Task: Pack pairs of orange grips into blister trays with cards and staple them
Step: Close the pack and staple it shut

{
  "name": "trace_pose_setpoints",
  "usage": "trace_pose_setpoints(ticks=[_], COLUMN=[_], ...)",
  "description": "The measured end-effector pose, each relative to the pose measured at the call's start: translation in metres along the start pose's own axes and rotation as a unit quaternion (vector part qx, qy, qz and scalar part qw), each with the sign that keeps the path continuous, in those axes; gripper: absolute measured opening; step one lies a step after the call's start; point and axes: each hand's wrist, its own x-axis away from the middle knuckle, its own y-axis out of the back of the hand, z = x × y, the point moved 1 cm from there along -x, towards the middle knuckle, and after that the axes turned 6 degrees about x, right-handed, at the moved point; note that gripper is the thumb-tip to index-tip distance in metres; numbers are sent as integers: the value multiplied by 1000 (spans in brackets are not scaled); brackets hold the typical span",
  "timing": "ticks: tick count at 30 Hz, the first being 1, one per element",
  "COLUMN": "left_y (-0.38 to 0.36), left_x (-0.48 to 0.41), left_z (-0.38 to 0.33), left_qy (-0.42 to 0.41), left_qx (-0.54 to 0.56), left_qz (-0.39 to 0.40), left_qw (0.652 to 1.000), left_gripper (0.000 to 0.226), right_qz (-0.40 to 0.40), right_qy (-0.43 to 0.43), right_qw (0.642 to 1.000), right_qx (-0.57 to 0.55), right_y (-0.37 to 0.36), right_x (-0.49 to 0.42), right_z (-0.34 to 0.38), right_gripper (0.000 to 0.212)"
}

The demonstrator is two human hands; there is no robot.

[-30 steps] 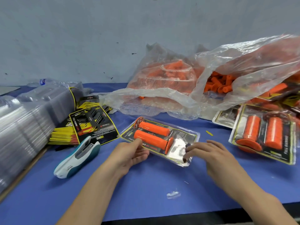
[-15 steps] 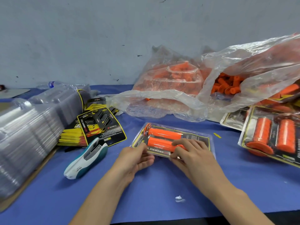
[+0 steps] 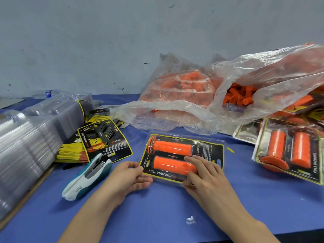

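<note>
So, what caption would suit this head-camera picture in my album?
Left hand and right hand hold a blister pack of orange grips on the blue table, stapler nearby.

Blister pack in my grip on the table, stapler just left, card stack behind that, bag of grips behind the grip, finished packs right.
</note>
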Motion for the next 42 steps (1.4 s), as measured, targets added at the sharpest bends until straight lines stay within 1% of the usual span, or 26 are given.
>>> trace_pose_setpoints(ticks=[6,11,15,18,21,27,33,36,38,40,41,42], left_y=[0,1,1,1,2,13,18,16,18,21,24,27], left_x=[0,-1,-2,-2,-2,-7,-12,-13,-11,-6,-3,1], left_z=[1,1,1,0,-1,-9,-10,-8,-7,-7,-7,-8], left_qy=[-2,1,7,13,10,-26,-52,-86,-104,-138,-183,-243], left_qx=[-4,-14,-30,-28,-26,-44,-49,-55,-70,-116,-174,-255], left_qz=[-1,3,9,12,9,-30,-51,-63,-72,-103,-140,-186], left_qw=[1000,1000,999,999,1000,998,996,993,990,978,958,917], left_gripper=[17,15,8,13,13,5,6,14,17,14,12,9], right_qz=[7,11,13,11,-5,-40,-67,-74,-85,-88,-87,-84], right_qy=[-2,-8,-24,-25,-17,-19,19,16,9,8,11,14], right_qw=[1000,1000,1000,1000,1000,999,997,997,996,996,996,996], right_qx=[2,2,-3,0,-1,1,28,29,15,5,5,5], right_y=[3,3,3,3,4,4,0,2,3,3,3,2], right_x=[-2,-1,-1,0,1,8,8,8,7,7,7,8], right_z=[1,0,-1,-4,-8,-25,-27,-29,-31,-33,-33,-34], right_gripper=[23,22,23,22,19,19,12,24,27,26,25,22])
